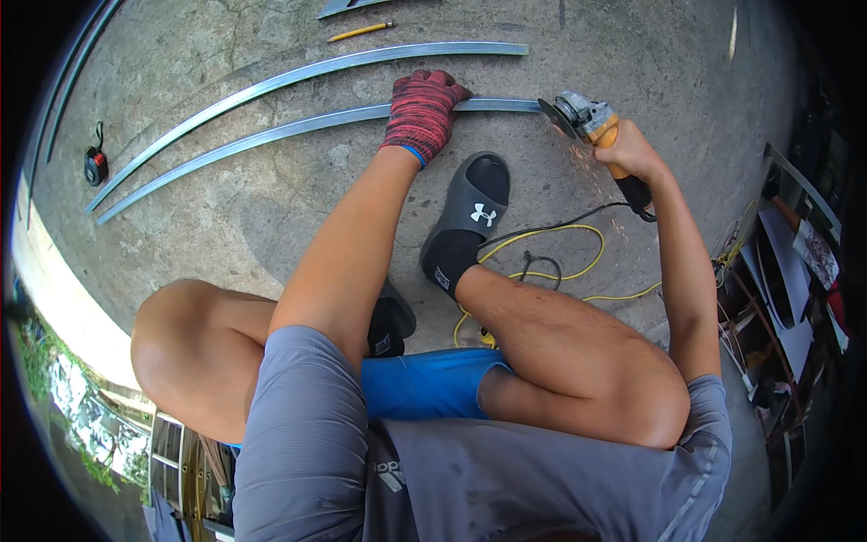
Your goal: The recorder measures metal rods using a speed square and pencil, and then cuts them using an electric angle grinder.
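Observation:
My left hand, in a red and black knit glove, is closed round the nearer of two long metal strips on the concrete floor. That nearer metal strip runs out past the glove to the right. Bare and wrapped round the yellow body, my right hand holds an angle grinder. The grinder's dark disc meets the strip's right end, and orange sparks fall below it. Just beyond lies the second metal strip, apart from the first and untouched.
A yellow pencil lies past the far strip. At the left rests a tape measure. The yellow cord loops beside my sandalled foot, close under the sparks. Piled scrap stands along the right side.

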Available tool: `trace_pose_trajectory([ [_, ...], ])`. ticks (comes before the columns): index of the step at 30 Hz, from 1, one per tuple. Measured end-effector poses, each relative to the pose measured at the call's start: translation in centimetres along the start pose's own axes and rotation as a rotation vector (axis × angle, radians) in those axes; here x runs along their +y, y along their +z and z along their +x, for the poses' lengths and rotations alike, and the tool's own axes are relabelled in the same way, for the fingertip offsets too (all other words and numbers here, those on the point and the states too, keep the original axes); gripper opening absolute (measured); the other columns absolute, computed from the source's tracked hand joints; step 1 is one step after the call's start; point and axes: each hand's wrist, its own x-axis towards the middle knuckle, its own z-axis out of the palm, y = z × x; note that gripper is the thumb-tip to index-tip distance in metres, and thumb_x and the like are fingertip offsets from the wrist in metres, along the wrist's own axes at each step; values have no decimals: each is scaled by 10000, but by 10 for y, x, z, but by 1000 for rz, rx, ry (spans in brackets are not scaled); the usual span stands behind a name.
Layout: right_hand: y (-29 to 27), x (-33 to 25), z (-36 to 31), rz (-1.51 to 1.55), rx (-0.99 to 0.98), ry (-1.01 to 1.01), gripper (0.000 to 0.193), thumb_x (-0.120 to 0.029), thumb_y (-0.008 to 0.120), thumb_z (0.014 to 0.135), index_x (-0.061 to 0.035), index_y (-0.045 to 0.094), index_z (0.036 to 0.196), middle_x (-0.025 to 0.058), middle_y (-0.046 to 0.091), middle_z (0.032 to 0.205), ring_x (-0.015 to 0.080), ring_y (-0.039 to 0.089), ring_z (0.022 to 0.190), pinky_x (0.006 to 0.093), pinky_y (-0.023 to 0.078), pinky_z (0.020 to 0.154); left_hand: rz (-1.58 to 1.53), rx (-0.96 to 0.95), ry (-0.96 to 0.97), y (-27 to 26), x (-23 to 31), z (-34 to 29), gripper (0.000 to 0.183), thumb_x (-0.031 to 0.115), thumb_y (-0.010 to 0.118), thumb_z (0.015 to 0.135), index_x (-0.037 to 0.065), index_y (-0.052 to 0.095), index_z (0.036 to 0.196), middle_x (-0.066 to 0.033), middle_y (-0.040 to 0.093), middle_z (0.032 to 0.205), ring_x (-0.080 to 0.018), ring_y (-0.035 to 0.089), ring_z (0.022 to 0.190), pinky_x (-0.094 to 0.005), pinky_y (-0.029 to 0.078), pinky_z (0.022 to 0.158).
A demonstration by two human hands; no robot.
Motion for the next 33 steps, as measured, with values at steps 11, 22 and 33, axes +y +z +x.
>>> trace_pose_trajectory([
  [11,0,1,2,-5,3,5,216,-107,732,634,11,643,791,40,628,709,133,582,621,303,479,583,12,15,4,6,-3,1,375,175,715,825,283,701,1183,-18,634,1216,-265,555,1186,-469,395,1040],
  [22,0,-3,3,-33,14,15,224,-117,736,635,21,654,791,46,633,706,138,582,609,307,482,578,10,-6,-2,5,-2,1,373,188,708,837,290,693,1195,-19,627,1221,-266,548,1195,-464,389,1049],
  [33,0,-13,2,-66,5,35,242,-126,745,643,20,653,812,47,638,726,140,587,623,314,484,589,6,16,0,8,-3,1,370,194,713,830,287,694,1187,-20,624,1221,-267,544,1200,-465,389,1045],
])
